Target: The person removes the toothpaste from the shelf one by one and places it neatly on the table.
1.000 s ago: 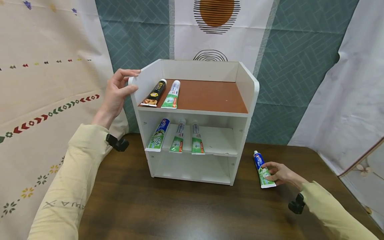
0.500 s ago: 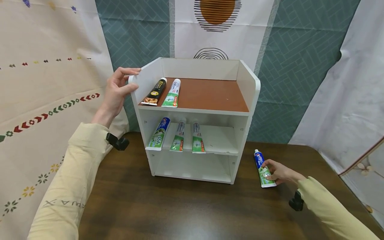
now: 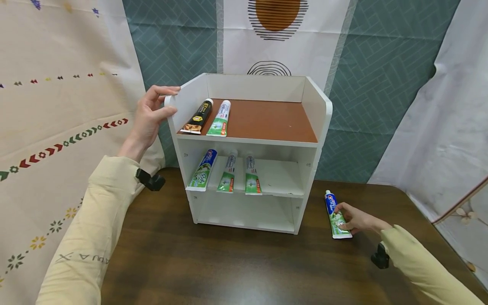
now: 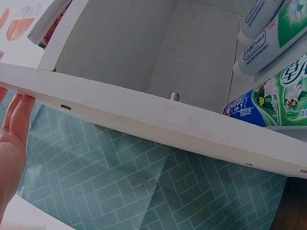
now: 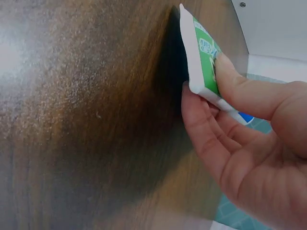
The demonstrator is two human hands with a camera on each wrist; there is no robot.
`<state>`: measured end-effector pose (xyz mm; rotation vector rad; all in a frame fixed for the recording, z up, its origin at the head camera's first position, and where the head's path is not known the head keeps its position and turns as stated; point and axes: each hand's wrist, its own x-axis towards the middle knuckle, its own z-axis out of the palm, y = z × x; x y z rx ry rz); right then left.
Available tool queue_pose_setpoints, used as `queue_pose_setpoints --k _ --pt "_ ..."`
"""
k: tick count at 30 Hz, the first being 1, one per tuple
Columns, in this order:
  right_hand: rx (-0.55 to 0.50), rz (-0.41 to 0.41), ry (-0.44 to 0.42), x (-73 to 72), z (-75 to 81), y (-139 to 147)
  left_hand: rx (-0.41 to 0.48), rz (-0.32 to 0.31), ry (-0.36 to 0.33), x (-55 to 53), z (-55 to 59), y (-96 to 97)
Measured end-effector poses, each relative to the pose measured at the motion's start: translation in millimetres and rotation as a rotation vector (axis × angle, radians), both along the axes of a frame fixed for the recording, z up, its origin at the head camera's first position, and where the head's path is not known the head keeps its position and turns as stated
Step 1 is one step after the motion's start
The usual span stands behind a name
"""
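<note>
My left hand (image 3: 146, 116) holds the upper left side panel of a white shelf unit (image 3: 248, 143); its fingers (image 4: 19, 117) touch the panel's outer face in the left wrist view. On the table to the right, my right hand (image 3: 358, 219) pinches a blue and green toothpaste tube (image 3: 331, 207) near its flat end, thumb on the printed face and fingers along the edge and underneath. In the right wrist view, that end of the tube (image 5: 206, 60) is close to the wooden surface; whether it is lifted cannot be told.
A black toothpaste tube (image 3: 198, 116) and a green and white one (image 3: 220, 118) lie on the brown top. The middle shelf bears a blue and green tube (image 3: 203, 170) and two green and white tubes (image 3: 228, 173). Everything stands on a dark wooden table (image 3: 228, 267), with cloth hangings (image 3: 370, 101) behind.
</note>
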<state>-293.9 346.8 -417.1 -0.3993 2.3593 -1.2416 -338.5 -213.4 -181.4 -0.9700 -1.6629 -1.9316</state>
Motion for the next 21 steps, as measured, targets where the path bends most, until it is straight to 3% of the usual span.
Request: queue_pose_setpoints --k 15,21 --pt "-0.026 0.069 0.14 -5.2 -13.6 15.4 0.003 -0.007 0.002 -0.4 0.2 0.5" --pt "0.006 0.106 0.317 -6.1 -13.1 16.0 0.0 0.008 0.0 -0.3 -0.9 0.2"
